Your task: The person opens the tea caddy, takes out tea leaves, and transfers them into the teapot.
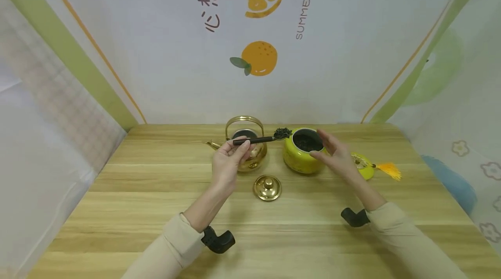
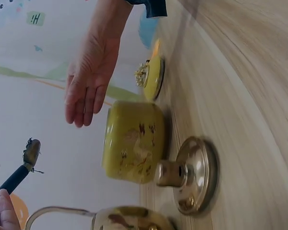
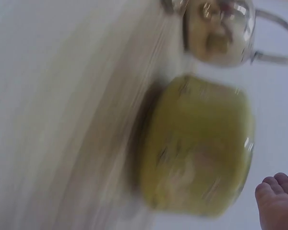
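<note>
My left hand (image 1: 227, 167) pinches the dark handle of a tea scoop (image 1: 260, 140), held level above the table. Dark loose tea leaves (image 1: 282, 133) are heaped in its bowl, by the rim of a yellow tea canister (image 1: 300, 164). The uncovered canister has dark contents inside. My right hand (image 1: 339, 157) hovers at the canister's right side, fingers extended and thumb apart, holding nothing; in the left wrist view it is raised above the canister. Behind my left hand stands a lidless brass teapot (image 1: 258, 157) with an upright loop handle.
The brass teapot lid (image 1: 268, 190) lies knob up in front of the teapot and canister. Right of the canister is its yellow lid (image 1: 366, 171) with an orange tassel (image 1: 389, 170). A printed cloth (image 1: 176, 74) hangs behind the wooden table (image 1: 156, 218). The right wrist view is blurred.
</note>
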Demonstrator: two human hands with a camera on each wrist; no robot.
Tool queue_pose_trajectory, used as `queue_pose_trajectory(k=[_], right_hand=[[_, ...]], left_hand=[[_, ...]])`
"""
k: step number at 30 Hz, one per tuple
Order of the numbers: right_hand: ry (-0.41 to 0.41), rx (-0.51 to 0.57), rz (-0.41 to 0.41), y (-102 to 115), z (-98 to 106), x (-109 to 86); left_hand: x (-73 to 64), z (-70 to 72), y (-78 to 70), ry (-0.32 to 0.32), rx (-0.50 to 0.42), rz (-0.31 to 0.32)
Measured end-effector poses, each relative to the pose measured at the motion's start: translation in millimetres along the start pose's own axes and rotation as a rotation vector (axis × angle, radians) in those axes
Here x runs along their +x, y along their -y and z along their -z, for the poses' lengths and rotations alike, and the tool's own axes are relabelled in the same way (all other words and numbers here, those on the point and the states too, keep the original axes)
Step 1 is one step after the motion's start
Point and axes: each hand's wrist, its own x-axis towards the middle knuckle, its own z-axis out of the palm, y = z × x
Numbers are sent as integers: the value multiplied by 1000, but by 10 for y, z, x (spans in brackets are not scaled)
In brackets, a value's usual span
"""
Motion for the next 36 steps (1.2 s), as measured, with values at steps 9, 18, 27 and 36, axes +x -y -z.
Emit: queue_pose_trajectory(k=[9, 18, 27, 36], right_hand=[[91, 46, 79, 195, -425, 145], [138, 35, 30, 316, -796, 311], [198, 55, -19, 139, -1034, 497], [224, 23, -38, 58, -1142, 614]], left_hand=[[-73, 319, -165, -65, -9, -33], [-80, 573, -232, -104, -1, -61], [-10, 682, -191, -155, 34, -79], [64, 747, -155, -187, 120, -74]])
